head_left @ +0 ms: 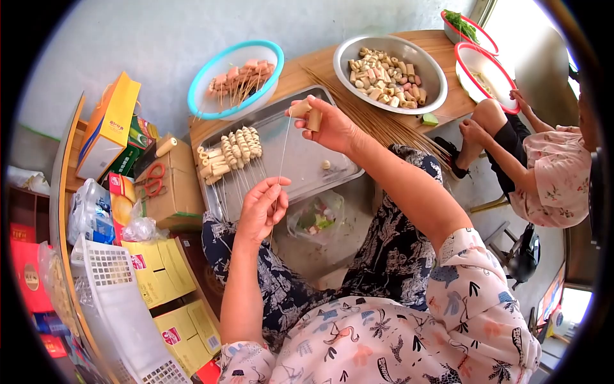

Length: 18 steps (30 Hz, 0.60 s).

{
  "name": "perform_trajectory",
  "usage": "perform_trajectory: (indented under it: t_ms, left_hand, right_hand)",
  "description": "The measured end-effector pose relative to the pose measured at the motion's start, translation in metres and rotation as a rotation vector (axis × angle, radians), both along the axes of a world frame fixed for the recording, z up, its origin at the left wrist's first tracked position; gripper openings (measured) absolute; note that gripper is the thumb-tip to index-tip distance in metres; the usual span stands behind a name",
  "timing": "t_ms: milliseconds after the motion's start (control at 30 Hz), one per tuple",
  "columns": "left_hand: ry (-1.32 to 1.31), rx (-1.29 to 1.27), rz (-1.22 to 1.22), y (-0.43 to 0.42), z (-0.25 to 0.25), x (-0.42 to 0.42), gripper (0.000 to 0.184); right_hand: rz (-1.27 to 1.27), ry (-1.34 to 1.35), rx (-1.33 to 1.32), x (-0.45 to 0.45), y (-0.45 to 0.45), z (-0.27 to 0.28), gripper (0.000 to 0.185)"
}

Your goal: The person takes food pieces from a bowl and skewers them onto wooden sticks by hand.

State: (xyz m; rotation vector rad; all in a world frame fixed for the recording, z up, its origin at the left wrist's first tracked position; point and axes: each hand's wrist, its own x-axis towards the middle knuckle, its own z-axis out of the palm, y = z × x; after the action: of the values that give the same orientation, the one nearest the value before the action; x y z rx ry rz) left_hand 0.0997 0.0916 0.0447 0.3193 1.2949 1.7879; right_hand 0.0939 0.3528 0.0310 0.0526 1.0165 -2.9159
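My left hand (pixel 261 208) is closed in a pinch around a thin skewer (pixel 284 150), which slants upward from it. The skewer's upper end meets a tan rolled food piece (pixel 298 109) pinched in my right hand (pixel 336 131). A second tan roll (pixel 314 120) sits against the right fingers. Both hands are above a metal tray (pixel 307 163). Filled skewers (pixel 240 150) with pale, ridged rolls lie side by side on the tray's left. One small loose piece (pixel 326 164) rests near its right edge.
Beyond the tray stand a steel bowl (pixel 440 80) of mixed rolls and a blue-rimmed basin (pixel 281 54) with skewered pink pieces. Bare skewers (pixel 364 112) lie between them. Boxes (pixel 173 185) and red scissors (pixel 153 180) are at left. Another person (pixel 556 166) sits at right.
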Motion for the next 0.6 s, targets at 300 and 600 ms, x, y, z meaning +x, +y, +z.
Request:
perform_trajectory:
  t_ms: [300, 600]
  left_hand:
    - [-0.017, 0.02, -0.042, 0.0054, 0.0022, 0.0017, 0.025]
    - [-0.019, 0.011, -0.026, 0.0081, 0.0026, 0.0026, 0.024]
  right_hand:
    - [-0.037, 0.008, -0.045, -0.0058, -0.0021, 0.0003, 0.036]
    - [-0.008, 0.047, -0.052, -0.0099, -0.0029, 0.0019, 0.042]
